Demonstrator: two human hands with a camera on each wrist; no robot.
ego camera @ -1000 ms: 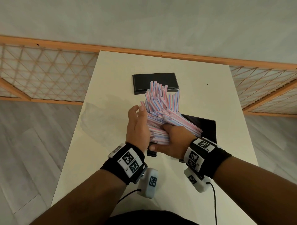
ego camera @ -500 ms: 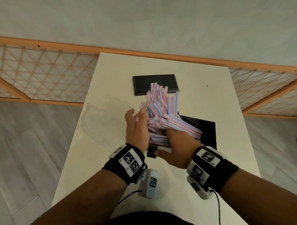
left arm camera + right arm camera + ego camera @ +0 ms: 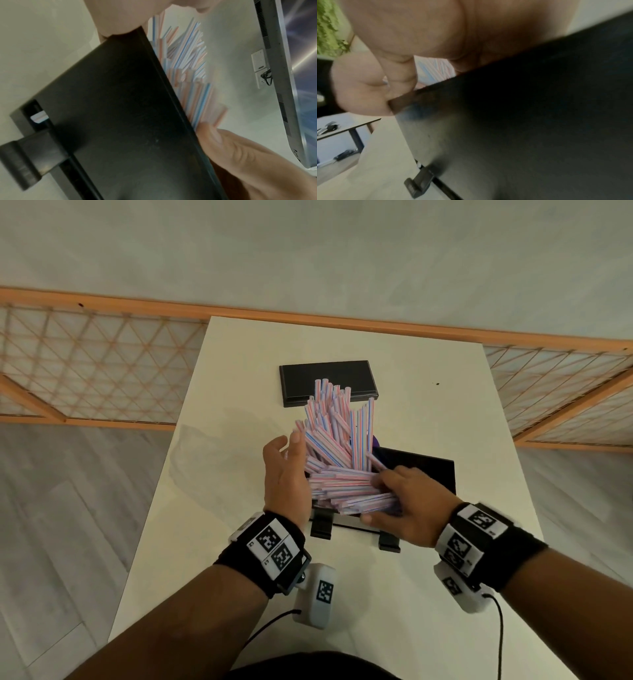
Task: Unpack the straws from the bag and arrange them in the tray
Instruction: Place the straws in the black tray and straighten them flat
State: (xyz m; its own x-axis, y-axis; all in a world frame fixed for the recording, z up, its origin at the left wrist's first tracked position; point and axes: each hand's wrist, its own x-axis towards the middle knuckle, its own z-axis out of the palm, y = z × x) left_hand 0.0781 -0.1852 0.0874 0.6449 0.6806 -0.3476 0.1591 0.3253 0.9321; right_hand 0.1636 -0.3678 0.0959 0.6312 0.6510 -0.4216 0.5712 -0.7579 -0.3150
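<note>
The right hand (image 3: 407,505) lies over the near end of the heap of straws (image 3: 337,460), its fingers bent down onto a flat-lying bunch; whether they close around any straws is hidden by the hand's own back, and the right wrist view, blurred and mostly filled by the palm and a dark wall, does not settle it. The left hand (image 3: 286,477) stands on edge against the left side of the heap, fingers straight and together, thumb spread, pressing rather than gripping.

The straws, pink, blue and white striped, sit in the black tray (image 3: 442,474) on the white table (image 3: 239,392). Some lie crosswise near the hands, the rest lean upward and away in a fan. Much of the tray is covered by straws and hands; only its right part and two front feet show. A purple scrap behind the straws is too small to identify.

Beyond the fan lies a flat black lid (image 3: 298,381), partly overlapped by straw tips. A wooden lattice screen (image 3: 96,364) runs behind the table.
</note>
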